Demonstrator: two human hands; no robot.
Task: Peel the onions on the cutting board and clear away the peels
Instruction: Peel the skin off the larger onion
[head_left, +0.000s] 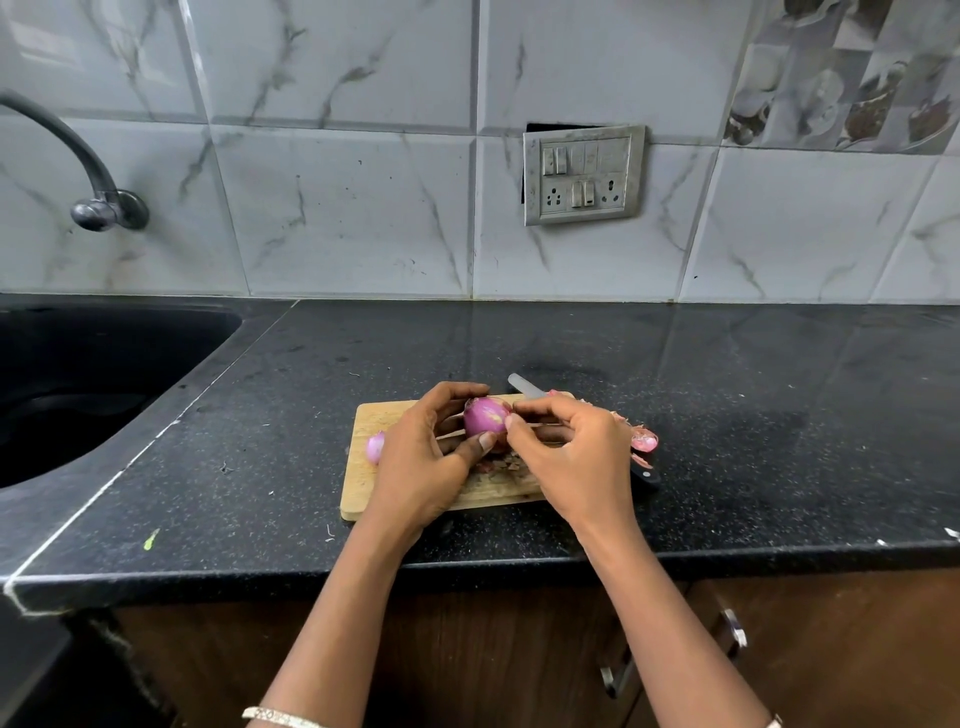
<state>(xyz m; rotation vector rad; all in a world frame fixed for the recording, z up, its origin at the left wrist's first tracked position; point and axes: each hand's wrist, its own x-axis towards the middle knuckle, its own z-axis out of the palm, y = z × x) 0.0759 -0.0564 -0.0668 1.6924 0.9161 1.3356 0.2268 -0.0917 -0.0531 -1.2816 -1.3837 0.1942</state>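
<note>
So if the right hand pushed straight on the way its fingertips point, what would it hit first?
The onion: the fingertips of the right hand point left at it and seem to pinch its right end. Just beyond is the left hand, which grips the onion above the cutting board.

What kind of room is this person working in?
Most likely a home kitchen: a dark stone counter with a sink set into it, a tap on the tiled wall, and a wooden cutting board where the left hand and right hand hold a red onion.
</note>
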